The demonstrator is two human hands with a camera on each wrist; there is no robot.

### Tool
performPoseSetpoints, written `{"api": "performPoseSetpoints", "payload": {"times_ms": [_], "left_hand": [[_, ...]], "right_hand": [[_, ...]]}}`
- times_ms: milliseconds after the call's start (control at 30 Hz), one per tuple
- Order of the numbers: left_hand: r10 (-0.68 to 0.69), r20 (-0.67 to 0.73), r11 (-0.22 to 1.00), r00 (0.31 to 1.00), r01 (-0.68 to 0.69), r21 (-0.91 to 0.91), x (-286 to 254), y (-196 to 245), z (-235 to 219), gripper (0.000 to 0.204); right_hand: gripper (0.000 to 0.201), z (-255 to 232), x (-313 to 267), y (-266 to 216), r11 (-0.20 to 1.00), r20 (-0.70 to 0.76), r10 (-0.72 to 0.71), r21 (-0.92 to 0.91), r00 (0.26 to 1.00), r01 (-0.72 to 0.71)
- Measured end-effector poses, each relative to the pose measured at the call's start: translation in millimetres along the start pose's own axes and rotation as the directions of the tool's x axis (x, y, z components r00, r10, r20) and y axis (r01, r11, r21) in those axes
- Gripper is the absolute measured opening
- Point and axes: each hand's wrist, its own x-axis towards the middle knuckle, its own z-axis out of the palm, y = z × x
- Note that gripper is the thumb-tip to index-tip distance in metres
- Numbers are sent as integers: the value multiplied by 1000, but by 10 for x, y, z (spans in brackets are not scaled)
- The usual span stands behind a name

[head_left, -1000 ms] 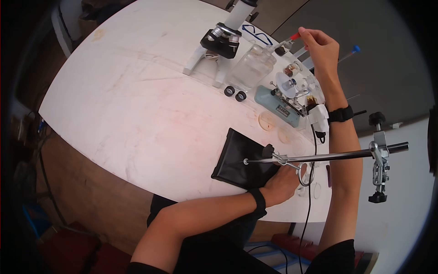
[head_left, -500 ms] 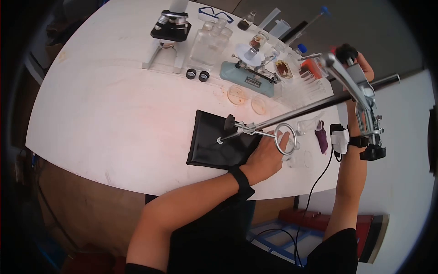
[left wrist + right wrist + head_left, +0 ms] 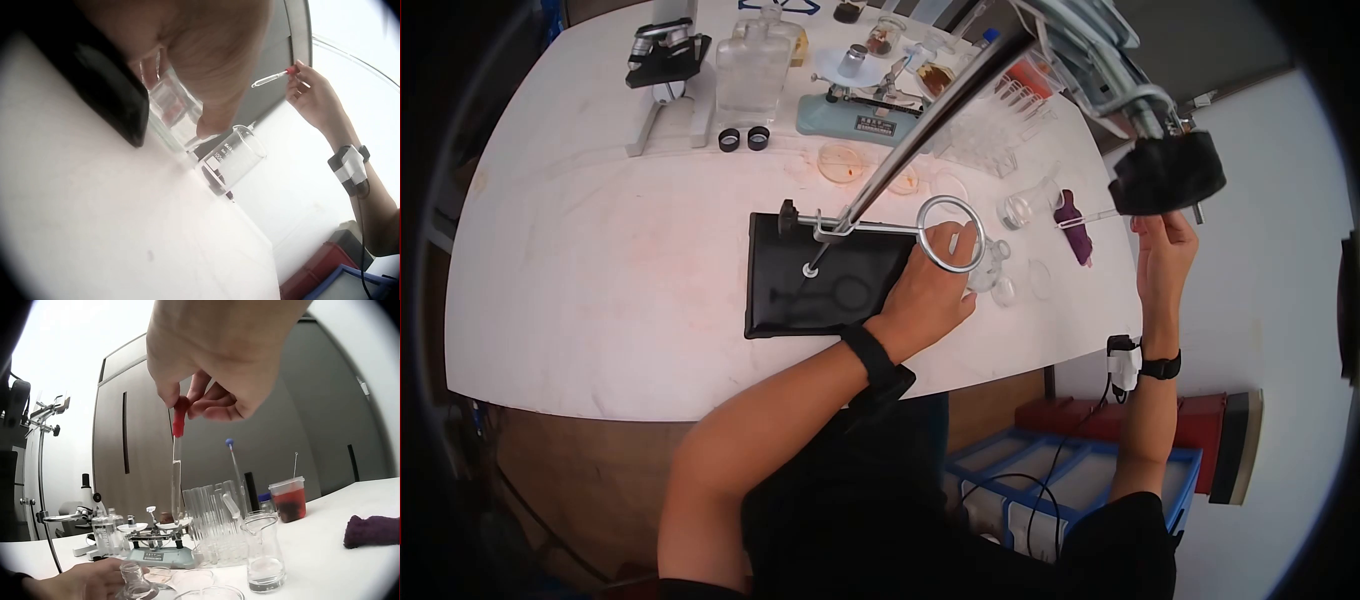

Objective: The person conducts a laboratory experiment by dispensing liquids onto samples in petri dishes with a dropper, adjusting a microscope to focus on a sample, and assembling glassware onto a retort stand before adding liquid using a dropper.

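Observation:
My right hand (image 3: 1165, 265) pinches the red rubber bulb (image 3: 180, 415) of a glass dropper, raised above the table's right side. The dropper's tube (image 3: 177, 481) hangs nearly upright in the right wrist view, with clear liquid visible inside. Beside the black stand base (image 3: 830, 300), my left hand (image 3: 925, 295) grips a small clear glass flask (image 3: 136, 584) low on the table. Its fingers and thumb (image 3: 215, 119) curl round the glass in the left wrist view. The stand's metal ring (image 3: 951, 234) partly covers that hand in the head view.
A conical beaker with clear liquid (image 3: 265, 572), an empty beaker (image 3: 232, 159) and a purple cloth (image 3: 1074, 230) lie to the right. Farther back are test tubes (image 3: 215, 515), a balance (image 3: 865, 118), a bottle (image 3: 752, 75) and a microscope (image 3: 668, 60). The stand's rod (image 3: 940, 115) slants overhead.
My right hand has carried the dropper from the large bottle at the back to the table's right side. The head view has shifted; my left hand stays low beside the stand.

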Motion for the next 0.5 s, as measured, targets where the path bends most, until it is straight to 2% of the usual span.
{"api": "performPoseSetpoints", "payload": {"times_ms": [233,500], "left_hand": [[19,-24,1000,1000,-19,-2,3,2,-3,78],[9,-5,1000,1000,-9,-8,7,23,-31,78]], "right_hand": [[13,-106,-416,131,993,-35,51,-109,998,-54],[9,-14,-617,329,984,12,56,-169,998,-53]]}}
